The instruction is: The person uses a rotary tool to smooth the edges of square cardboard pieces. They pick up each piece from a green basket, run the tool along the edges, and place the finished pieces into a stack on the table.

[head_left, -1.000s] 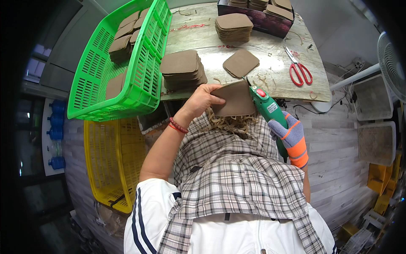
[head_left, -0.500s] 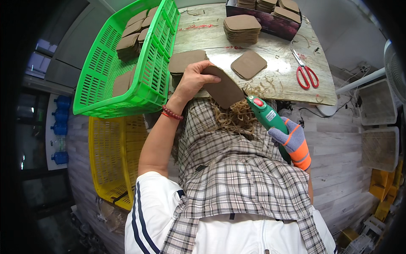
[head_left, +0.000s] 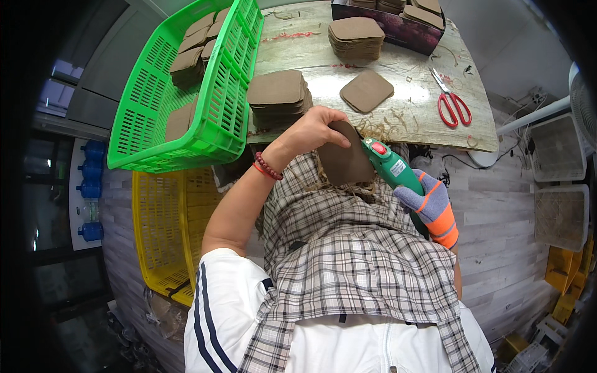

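My bare left hand pinches a flat brown pad with rounded corners, holding it tilted over my lap. My right hand, in a grey and orange glove, grips a green handheld electric cutter with a red button. The cutter's tip is at the pad's upper right edge; whether it touches is hard to see. Curly brown trimmings lie at the table edge, and more in my lap are partly hidden by the pad. Near my left hand stands a stack of brown pads. A few more pads lie farther right.
A green plastic crate holding stacked pads stands at the left of the table. Another pad stack and a dark box of pads are at the back. Red-handled scissors lie right. Below left is a yellow crate.
My left hand has moved right and slightly down, turning the pad lower in front of the cutter. The stack behind it shows more fully. My right hand has hardly moved.
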The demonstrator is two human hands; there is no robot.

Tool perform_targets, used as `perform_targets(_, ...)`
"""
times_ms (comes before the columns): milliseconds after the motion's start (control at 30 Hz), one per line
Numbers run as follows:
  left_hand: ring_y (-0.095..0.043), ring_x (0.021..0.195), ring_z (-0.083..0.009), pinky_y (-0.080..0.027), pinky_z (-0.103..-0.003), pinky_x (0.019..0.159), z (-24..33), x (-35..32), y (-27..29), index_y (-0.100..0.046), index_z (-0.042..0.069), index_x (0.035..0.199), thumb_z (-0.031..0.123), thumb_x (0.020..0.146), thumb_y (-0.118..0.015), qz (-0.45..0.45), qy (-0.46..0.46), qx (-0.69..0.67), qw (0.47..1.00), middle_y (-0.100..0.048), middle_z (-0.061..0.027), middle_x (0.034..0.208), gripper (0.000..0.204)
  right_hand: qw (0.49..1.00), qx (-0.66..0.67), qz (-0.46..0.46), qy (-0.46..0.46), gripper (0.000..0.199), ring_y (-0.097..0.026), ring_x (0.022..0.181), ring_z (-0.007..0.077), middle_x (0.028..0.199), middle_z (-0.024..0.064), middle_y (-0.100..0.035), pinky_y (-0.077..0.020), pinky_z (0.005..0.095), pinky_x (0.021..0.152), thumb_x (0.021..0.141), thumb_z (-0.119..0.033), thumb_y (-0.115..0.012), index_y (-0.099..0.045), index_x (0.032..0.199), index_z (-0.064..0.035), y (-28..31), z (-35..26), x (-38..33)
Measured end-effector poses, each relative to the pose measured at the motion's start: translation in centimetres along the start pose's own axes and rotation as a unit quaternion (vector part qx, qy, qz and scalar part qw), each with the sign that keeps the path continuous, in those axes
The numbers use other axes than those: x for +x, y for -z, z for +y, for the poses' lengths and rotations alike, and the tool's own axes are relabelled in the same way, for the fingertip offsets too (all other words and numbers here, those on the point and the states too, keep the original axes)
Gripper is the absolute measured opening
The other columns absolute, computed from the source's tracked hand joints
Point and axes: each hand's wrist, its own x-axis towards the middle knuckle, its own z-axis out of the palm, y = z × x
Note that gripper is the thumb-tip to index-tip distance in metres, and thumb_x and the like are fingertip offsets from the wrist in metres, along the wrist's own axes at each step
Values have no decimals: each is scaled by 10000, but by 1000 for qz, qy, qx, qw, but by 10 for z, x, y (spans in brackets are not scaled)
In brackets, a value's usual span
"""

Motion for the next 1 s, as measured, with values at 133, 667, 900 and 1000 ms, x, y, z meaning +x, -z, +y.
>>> perform_targets(133,-579,788,-64,-464,-210,733,6,2,-12,-597,12,1035,-55,685,-707,-60,38,59,996,-648,-1,854,372,1000,9,-1,3,410,-555,654,42,796,20,-640,-449,192,570,777,-199,-734,-581,1091,15,-4,0,1)
perform_targets(667,-495,1077,-362,-380,-435,959,-40,-5,115,-483,-43,1234,-34,697,-621,537,-65,392,744,-519,-225,1156,555,992,69,98,29,335,-516,549,40,696,5,-602,-411,191,491,788,-188,-707,-596,1043,-1,13,18,0)
perform_targets(900,-486,1061,-274,-371,-411,899,-8,66,-14,-633,26,1024,159,750,-669,356,-141,562,733,-558,-127,1107,307,983,60,170,32,293,-506,533,41,658,-5,-575,-402,196,470,783,-183,-712,-605,993,-9,23,29,7)
perform_targets(1000,-446,1049,-283,-347,-415,884,-39,106,-24,-641,19,980,265,728,-706,350,-38,522,777,-548,-124,1053,359,980,36,190,49,284,-516,534,44,661,-1,-578,-408,198,464,776,-187,-721,-609,967,-8,25,28,5)
